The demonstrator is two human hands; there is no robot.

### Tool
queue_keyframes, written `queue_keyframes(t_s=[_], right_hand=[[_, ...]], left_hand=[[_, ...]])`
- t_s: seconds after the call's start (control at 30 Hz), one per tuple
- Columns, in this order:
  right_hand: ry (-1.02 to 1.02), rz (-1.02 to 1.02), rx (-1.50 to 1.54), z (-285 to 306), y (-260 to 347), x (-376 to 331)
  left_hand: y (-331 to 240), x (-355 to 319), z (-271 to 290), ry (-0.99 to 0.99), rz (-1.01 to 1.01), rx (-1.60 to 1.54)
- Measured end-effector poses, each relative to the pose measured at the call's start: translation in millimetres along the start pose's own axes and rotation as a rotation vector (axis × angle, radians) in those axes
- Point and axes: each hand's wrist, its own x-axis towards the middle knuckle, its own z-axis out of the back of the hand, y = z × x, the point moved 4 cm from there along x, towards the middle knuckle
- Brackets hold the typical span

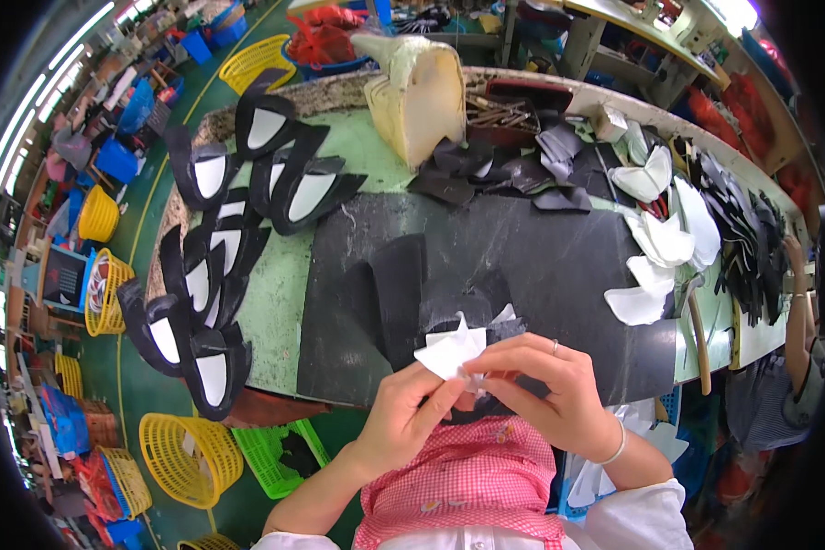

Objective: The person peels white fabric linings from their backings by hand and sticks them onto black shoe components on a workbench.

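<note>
My left hand (403,414) and my right hand (545,385) meet at the near edge of the table, both pinching a small white cut piece (449,350) with pointed corners. Under it lies a black shoe-upper piece (472,316), partly hidden by my fingers. A ring shows on my right hand and a bracelet on that wrist. Both rest above a black mat (522,257) that covers the middle of the green worktable (280,293).
Black-and-white upper pieces (206,275) are laid in overlapping rows along the left edge. White cut pieces (655,238) and black ones (752,238) pile on the right, with a hammer (697,335). A cream block (422,92) stands at the back. Yellow baskets (188,458) sit on the floor. Another person's arm (797,302) is at right.
</note>
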Motion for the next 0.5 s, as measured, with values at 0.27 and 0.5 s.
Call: queue_keyframes(t_s=[0.27,0.5], right_hand=[[0.026,0.169,-0.31,3,7,-4],[-0.015,0.072,-0.195,4,4,-3]], left_hand=[[-28,4,-11,0.034,-0.192,0.389],[-7,18,-9,0.053,-0.057,0.078]])
